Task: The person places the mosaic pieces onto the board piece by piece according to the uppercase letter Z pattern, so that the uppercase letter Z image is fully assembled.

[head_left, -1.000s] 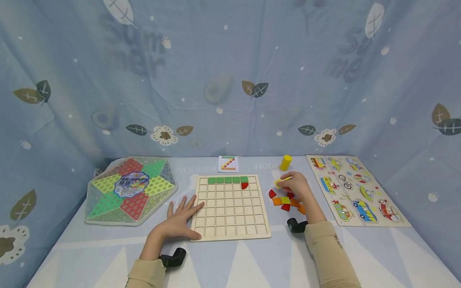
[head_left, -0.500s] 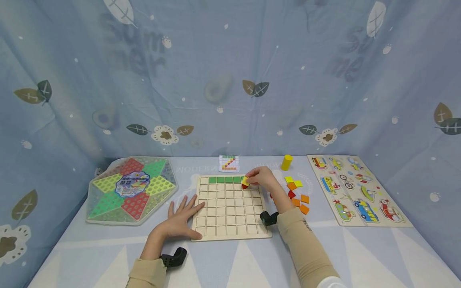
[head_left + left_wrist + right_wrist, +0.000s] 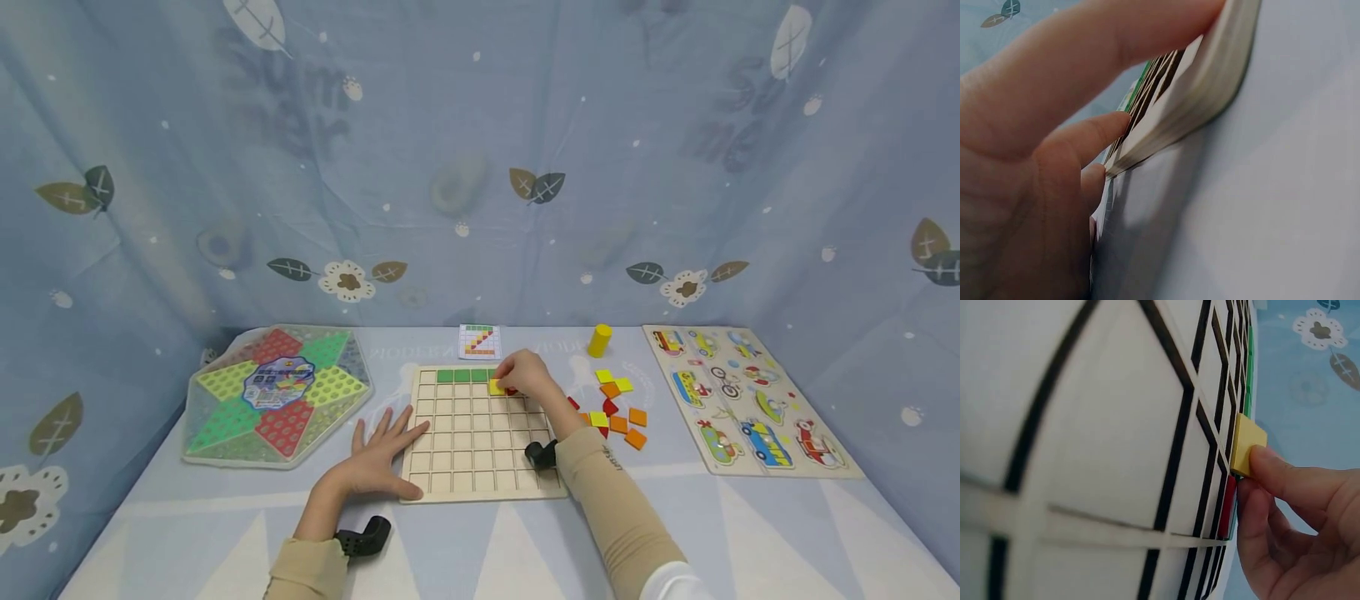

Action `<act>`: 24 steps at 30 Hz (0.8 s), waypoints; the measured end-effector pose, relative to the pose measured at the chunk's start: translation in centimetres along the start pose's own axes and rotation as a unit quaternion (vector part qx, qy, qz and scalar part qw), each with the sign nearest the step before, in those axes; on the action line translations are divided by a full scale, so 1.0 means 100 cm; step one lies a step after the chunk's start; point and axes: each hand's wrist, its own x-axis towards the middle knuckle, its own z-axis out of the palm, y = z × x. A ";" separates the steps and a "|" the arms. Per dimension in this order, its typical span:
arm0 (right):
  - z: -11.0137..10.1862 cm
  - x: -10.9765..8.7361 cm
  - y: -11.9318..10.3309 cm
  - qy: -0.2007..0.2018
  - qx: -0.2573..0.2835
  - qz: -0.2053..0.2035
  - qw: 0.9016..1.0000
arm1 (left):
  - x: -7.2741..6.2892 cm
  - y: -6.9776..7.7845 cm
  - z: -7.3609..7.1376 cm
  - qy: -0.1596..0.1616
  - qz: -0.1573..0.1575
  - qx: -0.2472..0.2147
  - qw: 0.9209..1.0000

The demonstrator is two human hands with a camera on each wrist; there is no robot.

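Note:
My right hand (image 3: 527,375) pinches a yellow square tile (image 3: 1245,447) between thumb and fingers, at the upper right of the wooden grid board (image 3: 472,460). In the right wrist view the tile is tilted at the grid, right beside a red quarter-round tile (image 3: 1227,506) lying in a cell. A row of green square tiles (image 3: 462,377) fills cells along the top, its right end hidden by the hand. My left hand (image 3: 365,468) rests with fingers spread at the board's left edge, thumb at the near corner; the left wrist view shows fingertips touching the rim.
Loose orange, yellow and red tiles (image 3: 618,424) lie right of the board. Behind them stands a yellow cylinder (image 3: 599,341). A pattern card (image 3: 480,342) lies beyond the board. A hexagonal game box (image 3: 277,396) is at left, a picture puzzle board (image 3: 750,400) at right.
My right hand has taken a yellow tile from the loose pile and carried it left to the board, lately shifting it from over the red tile to its left. The left hand stays put.

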 end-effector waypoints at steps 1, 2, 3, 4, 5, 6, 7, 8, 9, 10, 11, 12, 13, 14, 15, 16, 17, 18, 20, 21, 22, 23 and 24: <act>0.000 0.000 0.000 0.000 -0.007 0.000 1.000 | 0.000 0.000 0.000 0.000 -0.001 0.001 1.000; 0.001 0.000 0.000 0.001 -0.014 0.000 1.000 | 0.000 0.000 0.000 0.000 -0.001 0.000 1.000; 0.001 0.001 0.000 0.001 -0.019 0.000 1.000 | 0.000 0.000 0.000 0.000 -0.002 0.000 1.000; 0.001 0.000 0.000 0.000 -0.023 -0.001 1.000 | 0.000 0.000 0.001 0.000 -0.003 -0.001 1.000; 0.001 0.000 0.000 0.000 -0.026 -0.003 1.000 | 0.000 0.000 0.001 0.000 -0.004 -0.003 1.000; 0.001 0.000 0.000 0.001 -0.029 -0.007 1.000 | 0.001 0.000 0.001 0.001 -0.004 -0.003 1.000; 0.001 -0.001 0.001 0.001 -0.034 -0.011 0.999 | 0.001 0.000 0.001 0.001 -0.004 -0.004 1.000; 0.001 -0.002 0.001 0.001 -0.035 -0.016 0.999 | 0.001 0.000 0.001 0.001 -0.003 -0.005 1.000; 0.000 -0.002 0.002 0.001 -0.034 -0.019 0.999 | 0.001 -0.001 0.002 0.001 -0.003 -0.004 1.000; -0.001 -0.003 0.002 0.001 -0.031 -0.023 0.999 | 0.001 -0.001 0.002 0.001 -0.002 -0.004 1.000; -0.002 -0.004 0.003 0.002 -0.028 -0.026 0.999 | 0.001 -0.001 0.002 0.002 -0.002 -0.003 1.000; -0.004 -0.004 0.004 0.004 -0.028 -0.031 0.999 | 0.001 -0.002 0.003 0.002 -0.001 -0.002 1.000; -0.006 -0.005 0.005 0.005 -0.024 -0.033 0.999 | 0.001 -0.002 0.003 0.003 -0.001 -0.001 1.000; -0.008 -0.006 0.006 0.008 -0.020 -0.032 0.999 | 0.001 -0.003 0.003 0.003 -0.001 0.000 1.000; -0.010 -0.007 0.008 0.012 -0.020 -0.033 0.999 | 0.001 -0.003 0.004 0.003 -0.001 0.000 1.000; -0.013 -0.009 0.009 0.017 -0.022 -0.033 0.999 | 0.001 -0.004 0.004 0.004 0.000 0.000 1.000; -0.015 -0.010 0.011 0.021 -0.024 -0.030 0.999 | 0.001 -0.004 0.004 0.004 0.000 0.001 1.000; -0.018 -0.012 0.013 0.026 -0.028 -0.028 0.999 | 0.001 -0.004 0.005 0.004 0.000 0.001 1.000; -0.025 -0.016 0.019 0.033 -0.036 -0.022 0.999 | 0.002 -0.005 0.005 0.004 0.000 0.002 1.000; -0.029 -0.018 0.022 0.037 -0.040 -0.021 0.998 | 0.002 -0.005 0.005 0.004 0.000 0.001 1.000; -0.033 -0.020 0.025 0.040 -0.042 -0.018 0.998 | 0.002 -0.005 0.004 0.003 0.000 0.000 1.000; -0.036 -0.022 0.028 0.043 -0.044 -0.014 0.998 | 0.002 -0.005 0.004 0.003 -0.001 0.001 1.000; -0.041 -0.024 0.032 0.045 -0.046 -0.012 0.998 | 0.002 -0.006 0.004 0.003 -0.002 0.001 1.000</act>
